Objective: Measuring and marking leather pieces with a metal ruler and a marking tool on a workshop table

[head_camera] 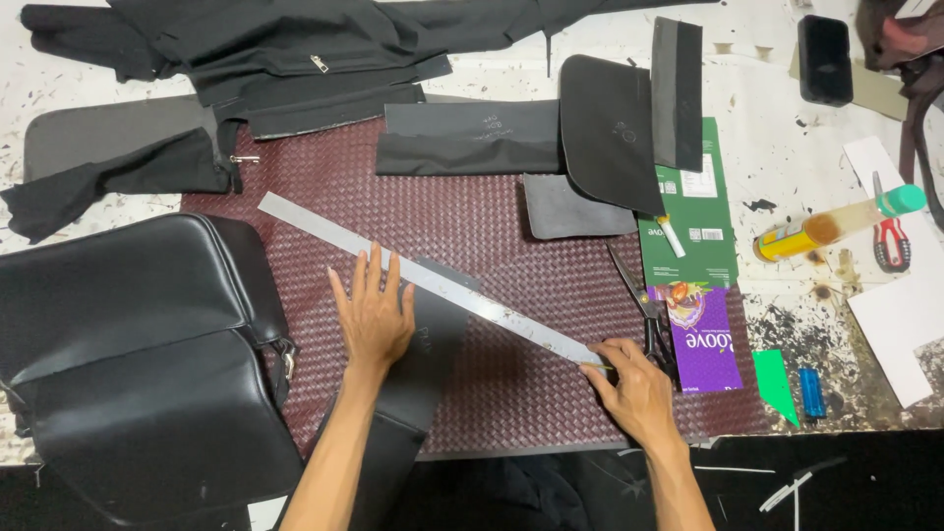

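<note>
A long metal ruler (433, 280) lies diagonally across a dark red woven sheet (511, 251). My left hand (374, 315) presses flat, fingers spread, on the ruler's middle and on a black leather strip (423, 364) beneath it. My right hand (629, 383) is at the ruler's lower right end, fingers pinched on a small tool whose tip touches the sheet; the tool is too small to identify.
A black leather bag (138, 354) sits at the left. Black leather pieces (551, 138) and black fabric (295, 49) lie at the back. Scissors (639, 300), flattened cardboard packaging (698, 295), an oil bottle (836, 224), a blue lighter (812, 391) and a phone (824, 59) are to the right.
</note>
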